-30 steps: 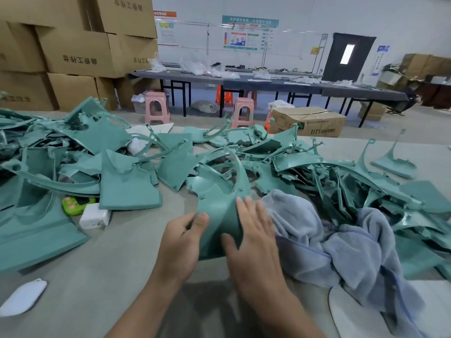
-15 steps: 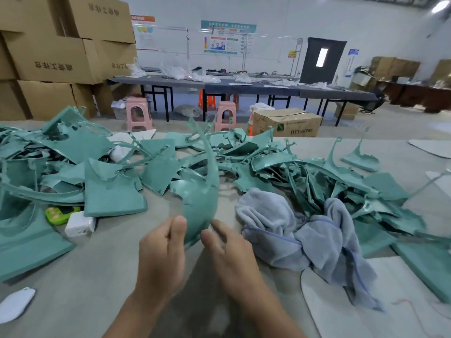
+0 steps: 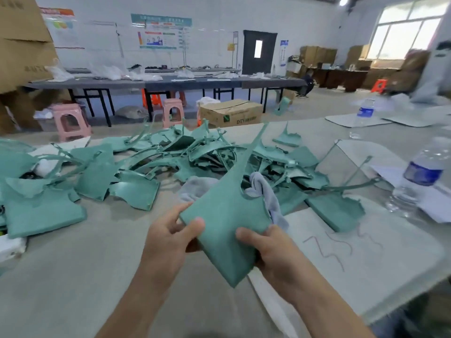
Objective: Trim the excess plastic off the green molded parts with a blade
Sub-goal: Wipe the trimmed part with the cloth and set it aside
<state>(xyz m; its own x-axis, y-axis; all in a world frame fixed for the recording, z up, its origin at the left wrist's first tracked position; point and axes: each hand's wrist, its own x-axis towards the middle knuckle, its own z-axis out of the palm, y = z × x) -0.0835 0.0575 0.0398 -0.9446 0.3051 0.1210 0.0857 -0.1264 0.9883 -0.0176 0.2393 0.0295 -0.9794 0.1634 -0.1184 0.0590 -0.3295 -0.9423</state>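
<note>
Both hands hold one green molded part [image 3: 227,220] lifted above the grey table [image 3: 61,276], its flat face toward me and a long thin spike rising up to the right. My left hand [image 3: 168,240] grips its left corner, thumb on top. On the lower right edge my right hand [image 3: 268,247] grips it, thumb on the face. No blade is visible. A big heap of green parts [image 3: 195,152] covers the table behind, with more green parts [image 3: 41,211] at the left.
A grey cloth [image 3: 266,191] lies behind the held part. A white board [image 3: 366,252] with thin plastic shavings lies at right. Two water bottles [image 3: 419,176] [image 3: 363,115] stand at the right. A white box [image 3: 9,247] sits at the left edge. Stools, cartons and long tables fill the background.
The part has been lifted out of the heap and turned so its flat face looks at me; both hands now grip its lower edges. My view has swung to the right.
</note>
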